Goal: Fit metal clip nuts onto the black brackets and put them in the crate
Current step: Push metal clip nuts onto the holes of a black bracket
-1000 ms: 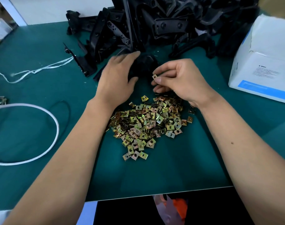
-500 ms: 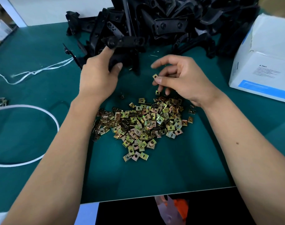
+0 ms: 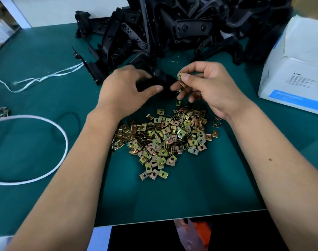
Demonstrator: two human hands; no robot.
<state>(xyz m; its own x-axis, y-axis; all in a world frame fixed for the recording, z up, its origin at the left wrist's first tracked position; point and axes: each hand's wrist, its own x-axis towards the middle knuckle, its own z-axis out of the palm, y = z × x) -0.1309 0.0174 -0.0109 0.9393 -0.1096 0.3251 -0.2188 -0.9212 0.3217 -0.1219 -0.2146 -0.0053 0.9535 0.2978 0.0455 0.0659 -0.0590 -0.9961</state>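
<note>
Near the counter's far edge, the left hand grips a bracket, while the right hand, just right of it, pinches a nut beside the bracket's right end.

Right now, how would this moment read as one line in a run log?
step: fitting | left hand: holds black bracket | right hand: pinches clip nut beside bracket | clip nut pile: on table
</note>
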